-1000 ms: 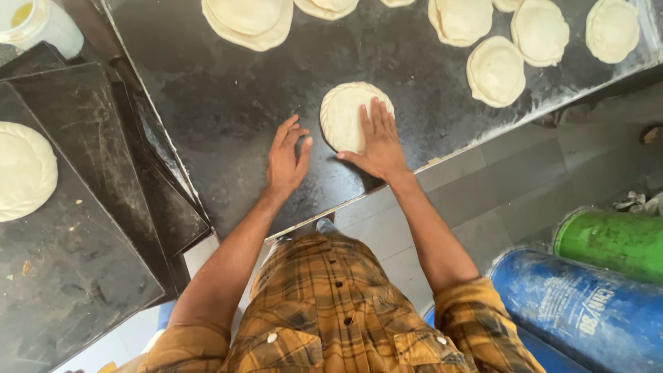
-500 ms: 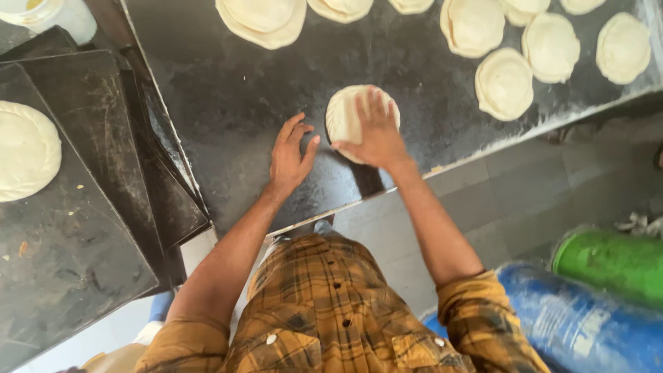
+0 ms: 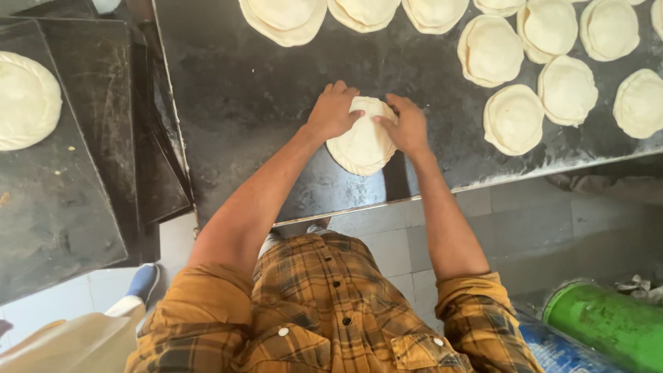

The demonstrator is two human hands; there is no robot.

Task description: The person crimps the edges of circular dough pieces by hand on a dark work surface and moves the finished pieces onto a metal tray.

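Mustard plaid shirt, sleeves seemingly rolled.

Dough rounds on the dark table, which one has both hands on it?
The dough round nearest the table's front edge, alone in the middle. The left hand and right hand press its top edge; the other rounds lie untouched farther back and right.

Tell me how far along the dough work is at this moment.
Done: flattened dough rounds lie along the far side of the dark worktop, and one large round rests on the tray at left. In hand: the left hand and right hand press both sides of a dough disc. How many remain cannot be told.
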